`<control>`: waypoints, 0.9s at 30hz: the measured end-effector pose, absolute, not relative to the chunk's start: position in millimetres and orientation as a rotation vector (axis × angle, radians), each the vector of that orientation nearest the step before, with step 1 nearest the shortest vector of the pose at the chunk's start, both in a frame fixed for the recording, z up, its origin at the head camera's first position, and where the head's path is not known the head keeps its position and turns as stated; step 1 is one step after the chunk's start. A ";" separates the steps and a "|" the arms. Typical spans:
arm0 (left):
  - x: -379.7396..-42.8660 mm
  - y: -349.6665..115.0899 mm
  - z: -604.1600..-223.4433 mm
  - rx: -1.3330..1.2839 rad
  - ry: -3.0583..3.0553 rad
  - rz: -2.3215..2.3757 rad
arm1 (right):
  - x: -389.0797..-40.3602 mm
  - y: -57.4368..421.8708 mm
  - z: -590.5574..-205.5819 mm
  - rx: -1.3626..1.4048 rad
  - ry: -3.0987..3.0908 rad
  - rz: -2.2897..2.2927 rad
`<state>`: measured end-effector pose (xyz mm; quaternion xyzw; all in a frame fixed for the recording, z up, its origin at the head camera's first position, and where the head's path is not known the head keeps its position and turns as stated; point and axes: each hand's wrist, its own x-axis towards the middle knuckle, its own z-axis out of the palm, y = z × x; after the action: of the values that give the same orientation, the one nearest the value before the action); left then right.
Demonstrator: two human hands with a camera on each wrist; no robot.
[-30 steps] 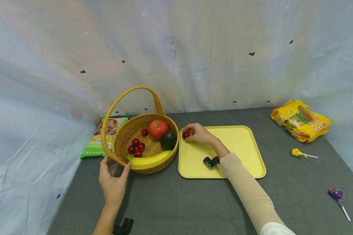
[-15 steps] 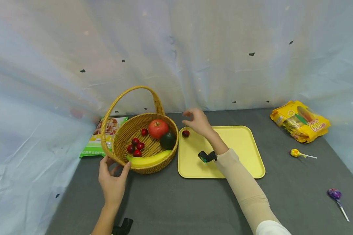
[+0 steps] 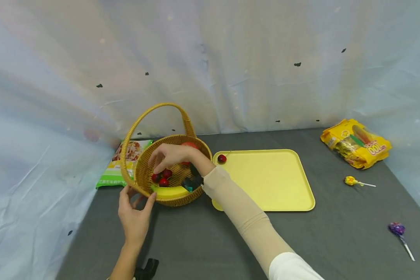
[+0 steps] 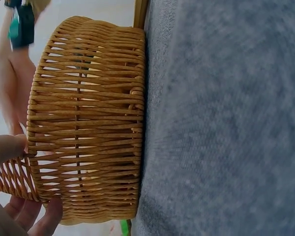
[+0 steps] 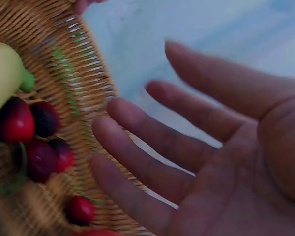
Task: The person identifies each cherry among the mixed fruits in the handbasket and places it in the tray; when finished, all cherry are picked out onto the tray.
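Observation:
My left hand [image 3: 134,219] grips the rim of the yellow wicker basket [image 3: 180,202] at the handle's foot; in the left wrist view its fingers bend around the basket wall [image 4: 88,118]. Over the inside of the basket hovers my right hand [image 3: 173,154]. The right wrist view shows that hand's fingers [image 5: 147,125] spread, with nothing held. Below are several cherries [image 3: 164,182] and a banana [image 3: 168,192]. A round red fruit [image 3: 190,145] is partly covered by the right hand. One cherry [image 3: 222,158] lies in the yellow tray's [image 3: 273,182] far left corner.
Behind the basket at left is a green and white snack bag [image 3: 113,171]. At right lie a yellow snack bag [image 3: 357,144], a yellow lollipop [image 3: 350,181] and a purple lollipop [image 3: 397,229]. A pale curtain [image 3: 248,70] hangs behind the grey table.
My right hand let go of the cherry in the tray's corner, rose, and moved left over the basket. The left hand kept its hold on the rim.

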<state>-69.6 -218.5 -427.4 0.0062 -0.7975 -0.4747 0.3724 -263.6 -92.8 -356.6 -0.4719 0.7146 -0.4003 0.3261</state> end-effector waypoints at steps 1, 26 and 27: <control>-69.9 -218.3 -427.5 0.018 -2.047 -1.218 | -264.8 -97.5 -361.3 -1.211 1.834 -1.035; -69.3 -216.3 -424.3 0.025 -2.041 -1.200 | -273.9 -106.2 -401.9 -1.147 1.662 -0.970; -69.2 -216.3 -424.3 0.027 -2.042 -1.200 | -273.7 -104.5 -399.6 -1.155 1.668 -1.003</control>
<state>-69.2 -216.3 -424.3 0.0107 -0.7986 -0.4692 0.3768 -273.7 -104.5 -399.6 -0.4620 0.6671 -0.4012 0.4249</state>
